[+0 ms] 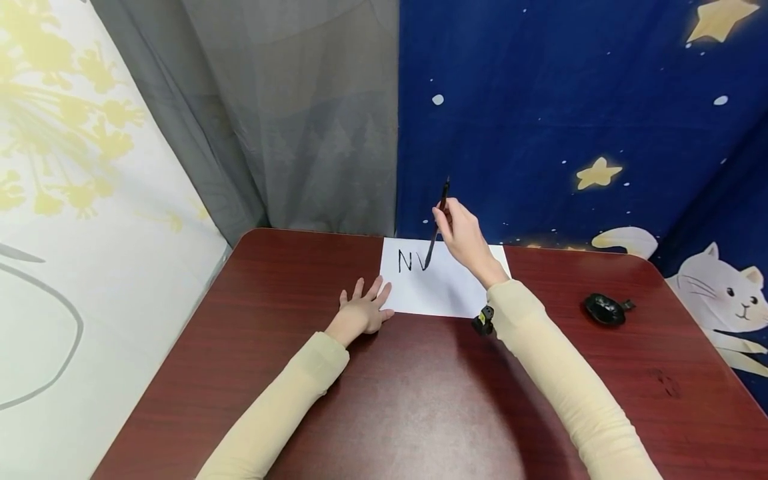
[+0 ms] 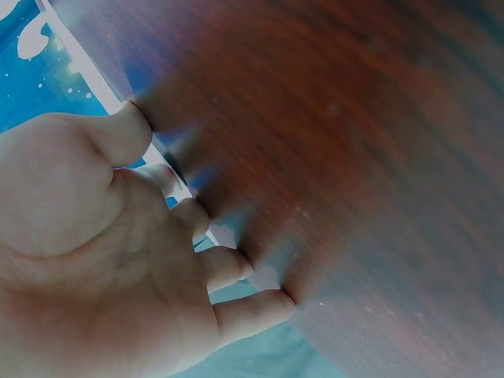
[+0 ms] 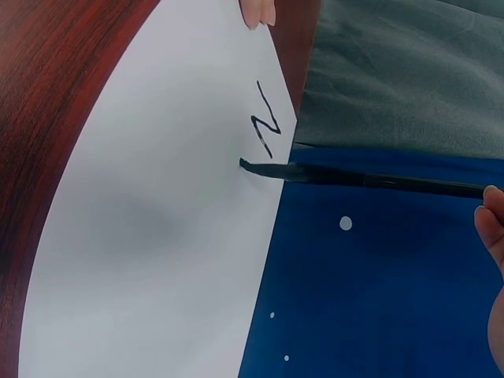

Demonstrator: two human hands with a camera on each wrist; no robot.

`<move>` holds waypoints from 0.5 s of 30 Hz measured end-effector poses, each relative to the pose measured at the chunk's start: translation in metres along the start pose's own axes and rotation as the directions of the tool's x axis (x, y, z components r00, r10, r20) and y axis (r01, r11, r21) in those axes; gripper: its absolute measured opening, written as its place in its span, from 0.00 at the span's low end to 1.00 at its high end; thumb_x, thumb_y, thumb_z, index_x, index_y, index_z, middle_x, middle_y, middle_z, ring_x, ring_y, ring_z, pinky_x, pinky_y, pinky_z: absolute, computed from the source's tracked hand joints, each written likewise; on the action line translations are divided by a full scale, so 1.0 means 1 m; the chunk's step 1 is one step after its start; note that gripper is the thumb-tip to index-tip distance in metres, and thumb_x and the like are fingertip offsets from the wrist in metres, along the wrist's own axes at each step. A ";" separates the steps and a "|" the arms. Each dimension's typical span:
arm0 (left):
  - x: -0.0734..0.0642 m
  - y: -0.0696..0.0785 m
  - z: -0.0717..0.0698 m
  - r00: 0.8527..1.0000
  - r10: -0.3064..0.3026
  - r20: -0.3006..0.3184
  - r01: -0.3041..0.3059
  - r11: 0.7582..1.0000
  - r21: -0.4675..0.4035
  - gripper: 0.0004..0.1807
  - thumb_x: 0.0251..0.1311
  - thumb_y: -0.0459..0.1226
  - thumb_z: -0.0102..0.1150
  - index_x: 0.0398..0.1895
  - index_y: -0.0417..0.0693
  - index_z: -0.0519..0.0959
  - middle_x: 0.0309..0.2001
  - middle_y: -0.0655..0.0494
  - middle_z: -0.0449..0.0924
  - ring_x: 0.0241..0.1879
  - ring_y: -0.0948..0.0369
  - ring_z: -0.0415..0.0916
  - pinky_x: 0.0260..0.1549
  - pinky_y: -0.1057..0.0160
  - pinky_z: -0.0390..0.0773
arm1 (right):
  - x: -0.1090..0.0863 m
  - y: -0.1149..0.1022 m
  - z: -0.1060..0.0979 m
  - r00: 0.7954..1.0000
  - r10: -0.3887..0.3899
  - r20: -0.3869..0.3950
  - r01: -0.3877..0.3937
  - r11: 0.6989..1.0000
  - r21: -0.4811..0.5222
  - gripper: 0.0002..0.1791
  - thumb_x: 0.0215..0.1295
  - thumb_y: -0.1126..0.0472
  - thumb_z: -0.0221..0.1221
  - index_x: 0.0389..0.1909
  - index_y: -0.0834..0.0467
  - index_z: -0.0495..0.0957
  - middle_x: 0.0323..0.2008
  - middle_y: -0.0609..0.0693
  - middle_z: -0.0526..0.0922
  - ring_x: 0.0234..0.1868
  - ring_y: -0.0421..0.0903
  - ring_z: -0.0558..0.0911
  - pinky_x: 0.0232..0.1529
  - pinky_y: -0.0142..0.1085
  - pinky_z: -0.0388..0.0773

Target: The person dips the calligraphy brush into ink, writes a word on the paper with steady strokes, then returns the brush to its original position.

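Observation:
A dark writing brush (image 1: 435,235) is pinched in my right hand (image 1: 465,237), its tip down on a white sheet of paper (image 1: 444,297). In the right wrist view the bent black bristles of the brush (image 3: 315,174) touch the paper (image 3: 150,205) beside a written "N". The head view shows that black "N" (image 1: 405,261) near the top left of the sheet, with a slanting stroke right of it that meets the bristles. With fingers spread, my left hand (image 1: 360,313) rests on the table at the sheet's left edge, fingertips on or beside its corner.
To the right, a small black dish (image 1: 606,309) with a short handle stands on the red-brown table (image 1: 288,287). Grey and blue curtains (image 1: 336,133) hang behind the table's far edge, close to the top of the paper. A pale patterned wall or cloth (image 1: 90,280) borders the left side.

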State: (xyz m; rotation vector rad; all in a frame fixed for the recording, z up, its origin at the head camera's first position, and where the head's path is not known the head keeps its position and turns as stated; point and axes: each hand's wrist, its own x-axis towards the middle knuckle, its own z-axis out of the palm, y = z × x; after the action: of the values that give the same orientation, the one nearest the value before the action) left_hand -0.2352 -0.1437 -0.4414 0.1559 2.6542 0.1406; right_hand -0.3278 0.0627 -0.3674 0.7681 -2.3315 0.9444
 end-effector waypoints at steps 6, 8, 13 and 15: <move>0.000 0.001 -0.001 1.000 0.000 0.003 0.000 1.000 0.017 0.33 0.67 0.56 0.32 0.72 0.70 0.35 0.72 0.67 0.23 0.71 0.52 0.21 0.63 0.39 0.36 | -0.001 0.001 0.001 1.000 -0.009 -0.007 0.009 1.000 -0.007 0.13 0.72 0.54 0.44 0.40 0.60 0.70 0.31 0.50 0.73 0.28 0.41 0.75 0.28 0.34 0.74; -0.001 0.001 -0.001 1.000 0.004 0.001 -0.004 1.000 0.019 0.33 0.67 0.56 0.32 0.72 0.70 0.35 0.72 0.67 0.24 0.71 0.52 0.22 0.63 0.39 0.36 | -0.001 0.002 0.001 1.000 -0.007 -0.006 0.007 1.000 -0.009 0.13 0.72 0.53 0.43 0.41 0.60 0.70 0.31 0.49 0.73 0.28 0.41 0.75 0.28 0.34 0.74; -0.008 0.002 -0.005 1.000 0.012 0.002 -0.012 1.000 0.019 0.33 0.68 0.56 0.30 0.72 0.68 0.35 0.72 0.66 0.24 0.71 0.52 0.22 0.64 0.40 0.37 | -0.001 0.002 0.002 1.000 -0.009 -0.006 0.009 1.000 -0.019 0.14 0.71 0.52 0.43 0.40 0.59 0.69 0.30 0.48 0.72 0.28 0.41 0.72 0.27 0.33 0.71; -0.008 0.002 -0.005 1.000 0.015 -0.004 -0.015 1.000 0.020 0.33 0.68 0.57 0.30 0.72 0.68 0.35 0.72 0.66 0.25 0.71 0.52 0.22 0.64 0.40 0.37 | 0.000 0.003 0.002 1.000 -0.010 -0.004 0.010 1.000 -0.021 0.14 0.72 0.52 0.43 0.40 0.58 0.69 0.30 0.48 0.72 0.28 0.41 0.72 0.28 0.33 0.71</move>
State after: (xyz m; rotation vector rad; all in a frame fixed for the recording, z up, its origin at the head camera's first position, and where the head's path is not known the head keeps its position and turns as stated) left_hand -0.2303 -0.1436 -0.4327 0.1827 2.6599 0.1198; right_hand -0.3297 0.0629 -0.3703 0.7683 -2.3276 0.9151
